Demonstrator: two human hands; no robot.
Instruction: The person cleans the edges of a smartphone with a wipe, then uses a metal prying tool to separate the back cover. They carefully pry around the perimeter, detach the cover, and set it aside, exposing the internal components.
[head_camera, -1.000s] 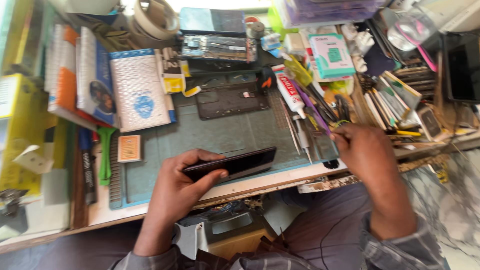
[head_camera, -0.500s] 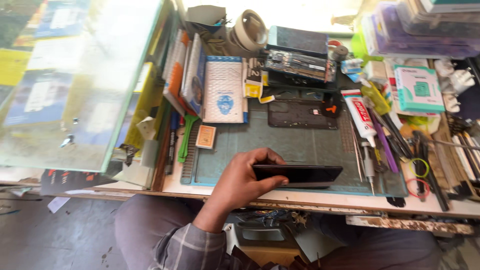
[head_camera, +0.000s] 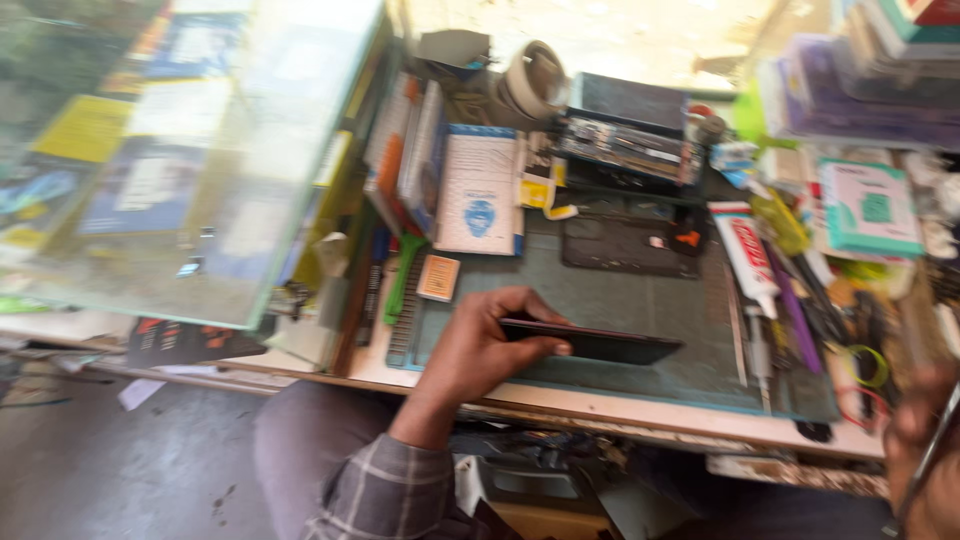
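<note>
Crowded surface (head_camera: 600, 405) with a green mat (head_camera: 640, 300), beside a glass case (head_camera: 200, 150). Grey floor (head_camera: 150, 460) below. Left hand (head_camera: 480, 345) pinching a dark flat phone (head_camera: 590, 342) over the mat. Right hand (head_camera: 925, 450) at the edge, blurry, grip hard to tell. White tube (head_camera: 742, 255), white box (head_camera: 478, 190) and tools around.

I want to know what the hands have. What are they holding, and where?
Left hand pinches a dark flat phone by its left end; the blurred right hand grips a thin tool.

Bright daylight, overexposed top, heavy motion blur.
</note>
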